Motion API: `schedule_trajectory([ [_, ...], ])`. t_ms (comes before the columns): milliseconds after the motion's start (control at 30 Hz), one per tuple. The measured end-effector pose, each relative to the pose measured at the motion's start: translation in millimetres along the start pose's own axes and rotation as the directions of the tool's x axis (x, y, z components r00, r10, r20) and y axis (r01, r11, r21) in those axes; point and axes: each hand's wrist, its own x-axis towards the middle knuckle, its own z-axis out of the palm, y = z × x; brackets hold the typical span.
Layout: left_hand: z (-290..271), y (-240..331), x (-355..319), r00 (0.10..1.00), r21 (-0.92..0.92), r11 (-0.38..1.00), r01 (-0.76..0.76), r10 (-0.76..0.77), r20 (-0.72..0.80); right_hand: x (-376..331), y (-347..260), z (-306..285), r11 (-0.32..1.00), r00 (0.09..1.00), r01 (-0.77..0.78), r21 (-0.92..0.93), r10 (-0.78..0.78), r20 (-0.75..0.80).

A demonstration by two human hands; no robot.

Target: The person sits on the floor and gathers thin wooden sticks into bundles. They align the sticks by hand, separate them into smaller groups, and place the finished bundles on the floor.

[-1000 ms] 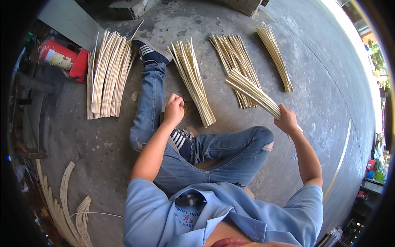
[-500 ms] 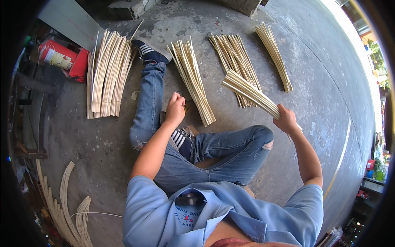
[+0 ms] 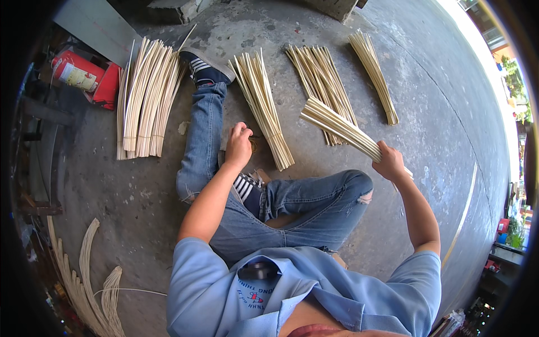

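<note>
A bundle of pale rattan sticks (image 3: 342, 128) is gripped near its lower right end by my right hand (image 3: 389, 162). Its other end reaches up and left, over part of a loose pile of sticks (image 3: 323, 84) on the floor. My left hand (image 3: 238, 147) is raised above my bent leg, its fingers curled in; anything inside them is hidden. Just beside that hand, a small yellowish-brown coil of bands (image 3: 254, 145) shows on the floor. A tied stick bundle (image 3: 264, 112) lies right of my left hand.
Several tied bundles (image 3: 147, 101) lie left of my outstretched foot, near a red fire extinguisher (image 3: 78, 73). A slim bundle (image 3: 375, 78) rests far right. Bent rattan strands (image 3: 92, 275) lie at lower left. A concrete block (image 3: 177, 10) stands at the far edge.
My left hand has risen very slightly and its fingers have shifted, one lifting a little. The bundle in my right hand has moved slightly left.
</note>
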Motion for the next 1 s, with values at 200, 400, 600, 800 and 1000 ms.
schedule_trajectory([
  [200, -35.9, 42.2, 38.9, 0.991, -0.294, 0.954, -0.053, 0.014, -0.131, -3.1, 7.7, -20.0, 0.961, 0.972, 0.236, -0.147, -0.236, 0.016],
  [400, -50.5, 142.5, 61.4, 0.657, -0.582, 0.751, 0.311, 0.273, 0.703, 18.5, -52.0, -72.8, 0.566, 0.674, 0.694, -0.444, -0.728, 0.126],
  [600, -30.4, 175.3, 22.7, 0.328, -0.502, 0.224, 0.835, 0.531, 0.782, 43.1, -107.4, -98.7, 0.279, 0.350, 0.796, -0.537, -0.936, 0.033],
  [800, -21.6, 163.4, -14.3, 0.403, -0.440, 0.020, 0.898, 0.362, 0.840, 69.2, -135.4, -74.3, 0.214, 0.240, 0.851, -0.480, -0.971, -0.008],
  [1000, -24.4, 140.4, -20.0, 0.545, -0.541, -0.073, 0.838, 0.166, 0.822, 83.6, -165.1, -46.7, 0.612, 0.621, 0.669, -0.423, -0.772, -0.134],
])
